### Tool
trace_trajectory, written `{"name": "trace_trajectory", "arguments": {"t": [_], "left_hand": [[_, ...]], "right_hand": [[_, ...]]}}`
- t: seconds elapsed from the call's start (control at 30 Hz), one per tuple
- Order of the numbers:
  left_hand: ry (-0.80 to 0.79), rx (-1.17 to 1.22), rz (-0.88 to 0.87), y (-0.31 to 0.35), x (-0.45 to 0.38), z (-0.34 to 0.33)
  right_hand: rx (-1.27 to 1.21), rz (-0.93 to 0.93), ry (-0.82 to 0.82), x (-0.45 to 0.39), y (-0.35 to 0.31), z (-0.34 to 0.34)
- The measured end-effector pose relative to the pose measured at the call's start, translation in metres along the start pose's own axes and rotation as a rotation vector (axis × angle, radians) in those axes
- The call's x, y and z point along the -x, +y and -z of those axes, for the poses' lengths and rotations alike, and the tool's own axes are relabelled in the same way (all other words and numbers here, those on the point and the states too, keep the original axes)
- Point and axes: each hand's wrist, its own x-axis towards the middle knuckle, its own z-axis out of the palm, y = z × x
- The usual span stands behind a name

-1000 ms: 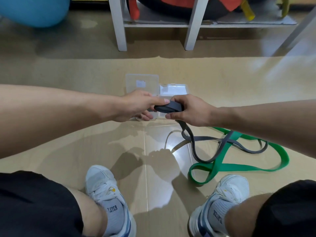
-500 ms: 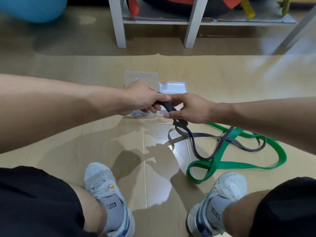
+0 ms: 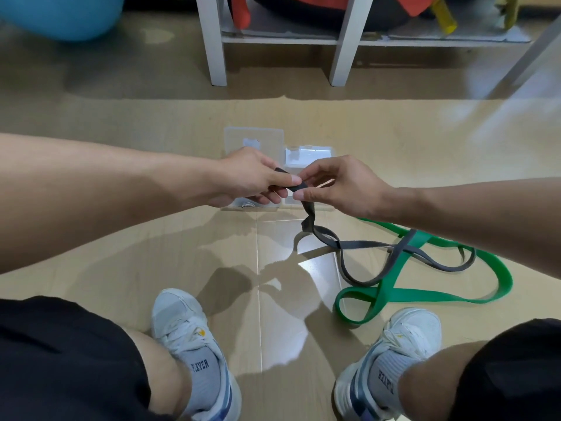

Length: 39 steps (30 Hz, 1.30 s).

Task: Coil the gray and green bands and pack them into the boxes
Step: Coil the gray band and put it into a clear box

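My left hand (image 3: pixel 255 177) and my right hand (image 3: pixel 340 186) both pinch a small flat coil at the end of the gray band (image 3: pixel 361 246), just above the floor. The rest of that band hangs down from the coil and trails right across the floor. It crosses over the green band (image 3: pixel 431 296), which lies loose in wide loops by my right foot. Two clear plastic boxes sit side by side behind my hands: the left box (image 3: pixel 267 138) and the right box (image 3: pixel 315 151), both partly hidden by my fingers.
A white shelf frame (image 3: pixel 217 50) stands at the back with red, black and yellow gear on it. A blue ball (image 3: pixel 60 13) lies at the far left. My two white shoes (image 3: pixel 188 335) rest on the tan floor near the bottom.
My hands have turned the gray coil between them, and my right hand has shifted its fingers from a full grip to a pinch. The trailing gray band has drawn in slightly.
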Motion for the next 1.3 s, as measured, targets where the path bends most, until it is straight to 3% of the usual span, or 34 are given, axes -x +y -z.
{"name": "trace_trajectory", "arguments": {"t": [0.17, 0.37, 0.9, 1.07, 1.3], "left_hand": [[-0.094, 0.075, 0.069, -0.002, 0.002, -0.002], [-0.182, 0.288, 0.153, -0.002, 0.003, 0.004], [-0.121, 0.284, 0.146, -0.003, 0.002, -0.001], [-0.089, 0.39, 0.158, -0.002, 0.003, -0.002], [-0.15, 0.493, 0.167, 0.006, 0.0, 0.007]], "right_hand": [[0.024, 0.072, 0.048, 0.006, -0.007, -0.003], [0.045, 0.032, 0.097, 0.009, -0.006, -0.003], [0.111, 0.012, 0.17, 0.014, -0.009, -0.01], [0.124, 0.022, 0.198, 0.014, -0.013, -0.012], [-0.16, 0.043, 0.32, 0.019, -0.017, -0.015]]}}
